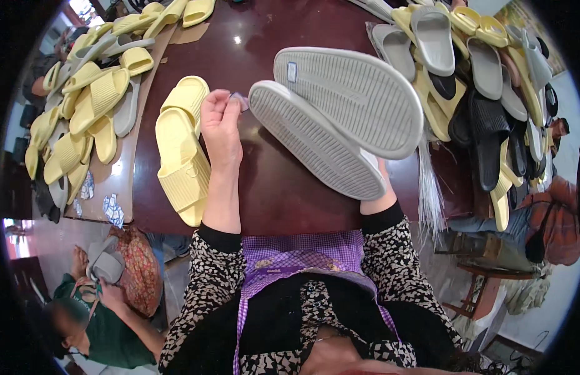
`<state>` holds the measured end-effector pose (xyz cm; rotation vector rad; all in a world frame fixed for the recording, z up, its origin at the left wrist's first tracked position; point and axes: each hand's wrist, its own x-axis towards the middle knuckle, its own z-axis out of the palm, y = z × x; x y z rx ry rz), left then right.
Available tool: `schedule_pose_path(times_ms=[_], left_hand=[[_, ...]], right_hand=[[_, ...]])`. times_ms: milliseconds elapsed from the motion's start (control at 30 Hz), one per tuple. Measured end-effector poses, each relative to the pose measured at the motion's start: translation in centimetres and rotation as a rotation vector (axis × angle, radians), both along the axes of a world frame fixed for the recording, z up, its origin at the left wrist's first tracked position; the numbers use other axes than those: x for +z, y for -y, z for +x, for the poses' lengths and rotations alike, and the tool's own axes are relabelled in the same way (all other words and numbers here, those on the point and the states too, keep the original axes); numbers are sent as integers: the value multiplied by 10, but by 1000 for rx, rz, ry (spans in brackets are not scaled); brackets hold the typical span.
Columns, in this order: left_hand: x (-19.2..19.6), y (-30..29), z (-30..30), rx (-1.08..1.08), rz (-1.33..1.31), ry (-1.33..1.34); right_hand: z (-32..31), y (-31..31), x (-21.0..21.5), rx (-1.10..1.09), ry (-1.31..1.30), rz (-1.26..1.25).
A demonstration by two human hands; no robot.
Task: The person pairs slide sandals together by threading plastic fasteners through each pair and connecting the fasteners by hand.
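My right hand (380, 199) holds a pair of grey slippers (355, 100), their ribbed soles turned up toward me. Most of its fingers are hidden behind the slippers. A small white and blue sticker (292, 72) is on the upper sole, near one end. Close to the tip of the lower slipper, my left hand (221, 128) is closed in a pinch. Between its thumb and fingers is a small thin translucent piece (241, 102), too small to make out clearly. Just left of that hand, a pair of yellow slippers (180, 164) lies on the dark red table (283, 206).
Yellow and grey slippers (102, 100) are heaped at the left, with crumpled blue-white scraps (113, 210) nearby. Another heap of grey, yellow and black slippers (487, 125) covers the right side. White strands (430, 194) hang there. At lower left a person (108, 325) handles grey slippers.
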<state>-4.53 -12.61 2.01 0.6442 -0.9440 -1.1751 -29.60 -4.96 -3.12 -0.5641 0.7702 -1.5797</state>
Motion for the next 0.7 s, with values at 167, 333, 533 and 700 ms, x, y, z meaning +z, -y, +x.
schedule_pose_path(times_ms=[167,333,533,700], left_hand=[[27,9,7,-6,-45,247],[38,30,-10,-61,-223,550],[32,32,-11,-191,-109,532],[14,26,-11,-116,-56,535]], right_hand=[[23,-43,4,111,25,-61],[23,-51,19,137,24,-132],[33,-2,29,160,40,-191],[37,5,27,187,76,-204]])
